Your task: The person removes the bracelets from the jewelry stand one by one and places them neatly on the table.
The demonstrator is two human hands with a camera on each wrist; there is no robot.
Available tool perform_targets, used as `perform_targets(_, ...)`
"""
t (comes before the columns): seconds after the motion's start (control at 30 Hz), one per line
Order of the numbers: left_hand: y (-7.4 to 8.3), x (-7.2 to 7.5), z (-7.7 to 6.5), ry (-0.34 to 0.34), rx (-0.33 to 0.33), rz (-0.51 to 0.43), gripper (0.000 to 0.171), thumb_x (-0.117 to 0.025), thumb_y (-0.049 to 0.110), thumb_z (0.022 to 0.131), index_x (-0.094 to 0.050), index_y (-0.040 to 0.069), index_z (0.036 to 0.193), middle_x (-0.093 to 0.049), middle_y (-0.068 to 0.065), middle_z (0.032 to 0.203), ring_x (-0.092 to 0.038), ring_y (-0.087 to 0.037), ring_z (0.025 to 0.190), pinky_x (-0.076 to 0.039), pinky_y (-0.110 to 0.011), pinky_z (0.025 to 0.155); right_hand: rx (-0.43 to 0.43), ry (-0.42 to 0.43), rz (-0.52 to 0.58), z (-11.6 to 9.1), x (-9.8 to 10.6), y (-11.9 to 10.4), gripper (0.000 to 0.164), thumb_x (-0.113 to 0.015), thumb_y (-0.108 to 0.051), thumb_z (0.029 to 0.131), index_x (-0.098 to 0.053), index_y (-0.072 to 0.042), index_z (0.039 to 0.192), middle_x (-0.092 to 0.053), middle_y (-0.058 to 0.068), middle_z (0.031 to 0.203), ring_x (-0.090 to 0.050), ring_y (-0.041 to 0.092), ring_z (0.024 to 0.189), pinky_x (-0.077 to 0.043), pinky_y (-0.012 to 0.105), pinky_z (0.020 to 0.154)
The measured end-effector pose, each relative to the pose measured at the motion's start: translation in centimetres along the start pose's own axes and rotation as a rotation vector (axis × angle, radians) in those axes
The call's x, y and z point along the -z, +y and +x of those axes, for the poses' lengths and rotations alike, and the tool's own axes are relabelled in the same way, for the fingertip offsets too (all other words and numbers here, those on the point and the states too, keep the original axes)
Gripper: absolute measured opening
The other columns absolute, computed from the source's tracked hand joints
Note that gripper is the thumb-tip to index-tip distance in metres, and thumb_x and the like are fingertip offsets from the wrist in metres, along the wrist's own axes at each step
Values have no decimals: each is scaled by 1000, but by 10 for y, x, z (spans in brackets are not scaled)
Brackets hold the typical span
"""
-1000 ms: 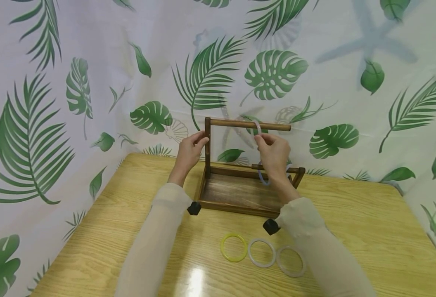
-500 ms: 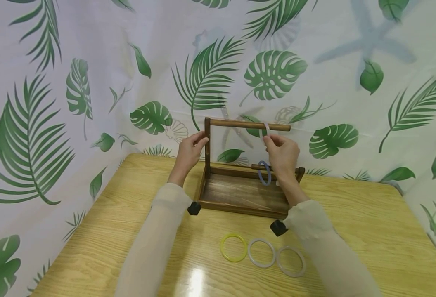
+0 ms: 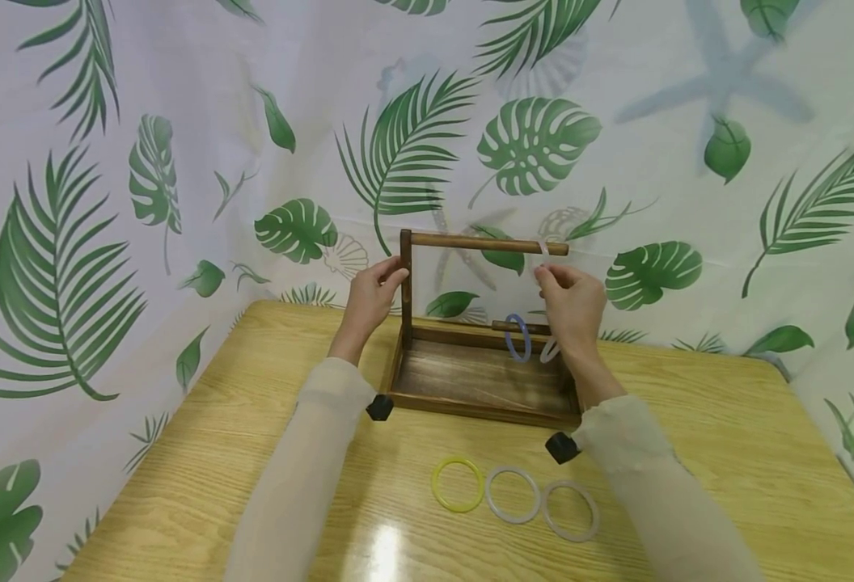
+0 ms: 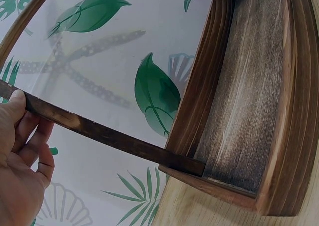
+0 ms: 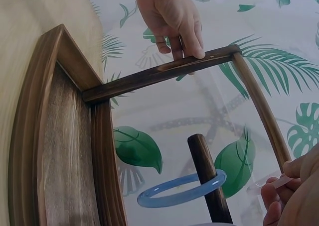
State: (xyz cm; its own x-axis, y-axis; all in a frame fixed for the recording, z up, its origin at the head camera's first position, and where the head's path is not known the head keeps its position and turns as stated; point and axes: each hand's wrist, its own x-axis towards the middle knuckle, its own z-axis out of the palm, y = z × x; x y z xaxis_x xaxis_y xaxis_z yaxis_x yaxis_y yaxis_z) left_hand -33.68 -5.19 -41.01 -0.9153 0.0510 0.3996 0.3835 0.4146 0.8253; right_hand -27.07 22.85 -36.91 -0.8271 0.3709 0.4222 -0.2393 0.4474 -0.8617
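Note:
In the head view my left hand pinches the left upright of a dark wooden bangle stand between thumb and fingers. My right hand pinches a pale translucent bangle, which encircles the upper rod near its free right end. On the lower rod hangs a blue bangle. Another pale bangle hangs to its right, partly covered by my right hand. The right wrist view also shows my left fingers on the upright.
Loose on the table before the stand lie a yellow bangle, a clear whitish bangle and a pale pinkish bangle, in a row. The stand's base is a shallow tray. A leaf-print cloth hangs behind.
My right hand has moved right, sliding the pale bangle along the upper rod toward its free end. The blue bangle has come into fuller view. My left hand stays on the upright.

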Motion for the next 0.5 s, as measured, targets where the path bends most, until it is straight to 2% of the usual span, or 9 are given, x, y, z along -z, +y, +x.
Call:
perform_targets(0.13, 0, 0, 1, 5, -9, -2, 40, -63, 19, 105, -64, -5, 137, -68, -21, 131, -65, -34, 118, -51, -44, 100, -2, 8, 8, 2, 4, 3, 24, -70, -16, 100, -79, 5, 108, -76, 22, 98, -66, 9, 67, -44, 13, 53)
perform_targets(0.37, -2, 0, 1, 3, -13, 2, 40, -63, 19, 105, -64, -5, 137, -68, -21, 130, -65, -33, 117, -51, -44, 100, 2, 32, 1, 4, 12, 7, 22, -71, -13, 99, -79, 6, 108, -76, 23, 97, -66, 10, 67, -45, 13, 55)
perform_targets(0.5, -1, 0, 0, 2, -8, 4, 40, -63, 19, 105, -64, -4, 137, -68, -21, 130, -65, -33, 118, -51, -44, 100, 13, 47, -19, 4, 17, 8, 21, -71, -13, 99, -79, 5, 107, -76, 23, 97, -61, 0, 65, -43, 13, 54)
